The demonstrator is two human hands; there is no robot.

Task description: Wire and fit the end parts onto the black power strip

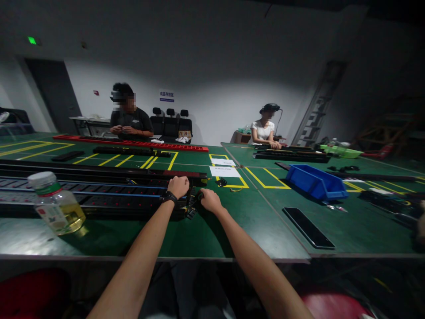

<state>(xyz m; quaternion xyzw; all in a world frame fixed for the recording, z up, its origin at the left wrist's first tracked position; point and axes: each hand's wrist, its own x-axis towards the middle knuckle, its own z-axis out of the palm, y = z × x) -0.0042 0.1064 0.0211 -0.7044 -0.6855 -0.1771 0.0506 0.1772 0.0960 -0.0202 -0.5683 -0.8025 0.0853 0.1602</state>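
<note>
Left hand [179, 187], right hand [211, 201], curled at the end of this long black blue-striped panel [116, 202], can't tell if grasping

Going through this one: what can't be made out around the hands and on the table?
All in the head view:
- Left hand: its fingertips, hidden by the hand itself.
- Right hand: its exact grip, lost in dimness and dark parts.
- Black rack: its far-left end, cut off by the picture's edge.
- Paper: its print, too small and blurred.
</note>
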